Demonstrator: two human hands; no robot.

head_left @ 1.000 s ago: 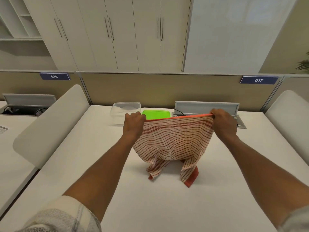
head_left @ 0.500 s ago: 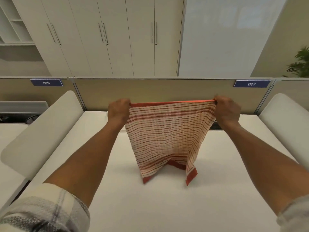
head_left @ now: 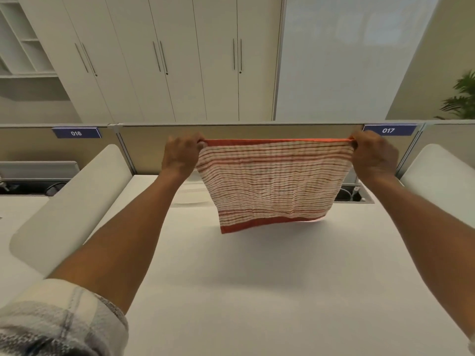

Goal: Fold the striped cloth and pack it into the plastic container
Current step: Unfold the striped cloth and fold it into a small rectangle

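Note:
The striped cloth (head_left: 273, 181), white with red stripes and red borders, hangs stretched flat in the air above the white desk (head_left: 257, 278). My left hand (head_left: 181, 155) pinches its top left corner and my right hand (head_left: 374, 156) pinches its top right corner. Its lower edge is off the desk. The clear plastic container (head_left: 191, 194) shows only partly, behind my left wrist and the cloth's left edge. The green lid is hidden behind the cloth.
A beige partition (head_left: 144, 147) with labels 016 and 017 runs along the desk's far edge. White curved dividers stand at the left (head_left: 69, 211) and right (head_left: 442, 181). An open cable tray (head_left: 354, 195) lies at the back right. Cabinets fill the wall behind.
Both hands have risen and spread apart, lifting the cloth off the desk and pulling it taut. It now hangs flat instead of crumpled, and hides the green lid.

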